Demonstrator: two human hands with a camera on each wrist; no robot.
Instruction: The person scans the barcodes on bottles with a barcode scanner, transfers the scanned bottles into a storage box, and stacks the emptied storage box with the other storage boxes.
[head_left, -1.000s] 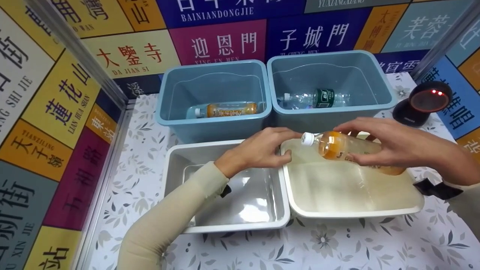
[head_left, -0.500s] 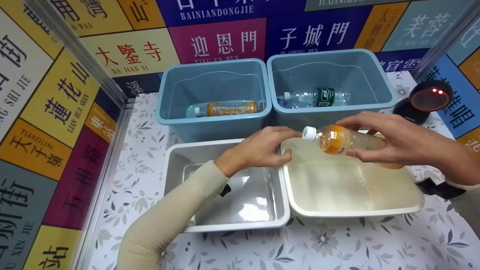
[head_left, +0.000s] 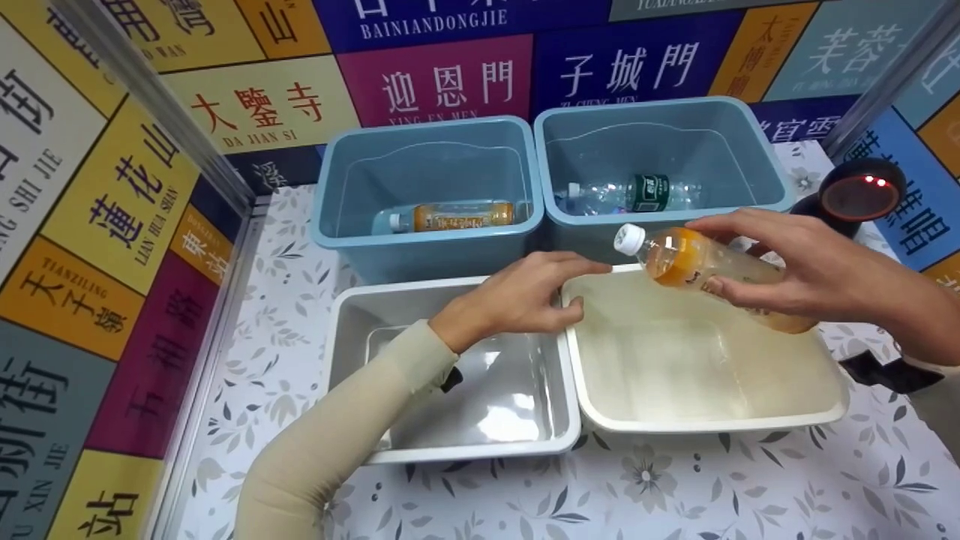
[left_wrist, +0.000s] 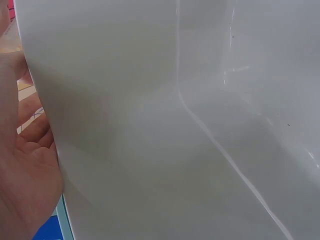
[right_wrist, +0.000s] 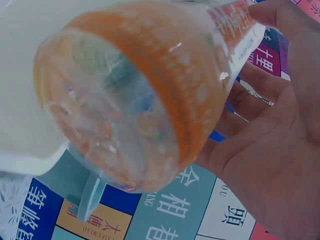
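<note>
In the head view my right hand [head_left: 814, 262] holds a clear plastic bottle [head_left: 682, 259] with a white cap and orange-printed label. The bottle tilts with its cap up and to the left, above the back of the cream bin [head_left: 712, 429]. Its base [right_wrist: 115, 115] faces the right wrist camera, thumb and fingers around the far part. My left hand [head_left: 525, 296] lies over the adjoining rims of the grey bin [head_left: 457, 454] and the cream bin, index finger stretched out and thumb apart. The left wrist view shows that hand [left_wrist: 30, 175] beside the grey wall, its fingers loosely bent.
Two blue bins stand behind: the left one [head_left: 427, 251] has an orange-labelled bottle [head_left: 465, 215] lying inside, the right one [head_left: 664, 219] a clear bottle [head_left: 651, 193] with a green label. A black device [head_left: 859, 191] with red lights stands at right on the floral cloth [head_left: 645, 480].
My right hand has raised the bottle and shifted slightly to the right, tilting the cap higher. The left hand has stayed in place.
</note>
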